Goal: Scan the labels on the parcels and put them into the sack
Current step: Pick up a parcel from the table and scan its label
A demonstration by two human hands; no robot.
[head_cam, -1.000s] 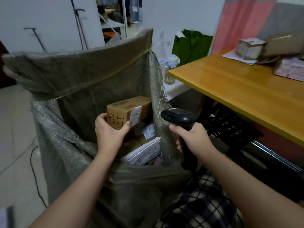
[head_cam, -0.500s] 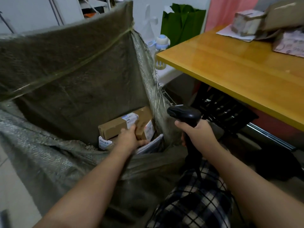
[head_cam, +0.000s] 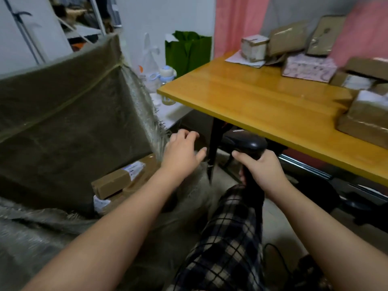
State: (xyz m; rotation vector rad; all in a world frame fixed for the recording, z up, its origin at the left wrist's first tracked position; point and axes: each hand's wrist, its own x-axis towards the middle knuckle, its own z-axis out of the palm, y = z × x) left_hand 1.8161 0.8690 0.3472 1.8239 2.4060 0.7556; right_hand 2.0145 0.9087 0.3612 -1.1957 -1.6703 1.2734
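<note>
Holding nothing in left hand point(head_cam: 182, 153), fingers point(head_cam: 185, 134) spread loose above sack point(head_cam: 63, 122) edge; gripping scanner point(head_cam: 246, 142) in right hand point(head_cam: 263, 170). Down in sack, one box point(head_cam: 114, 182) lying flat. Probably between parcels: next, reach across bench point(head_cam: 241, 101) for parcels point(head_cam: 365, 116).

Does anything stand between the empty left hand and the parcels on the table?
Nothing visible does: only bare table lies between the left hand and the parcels.
</note>
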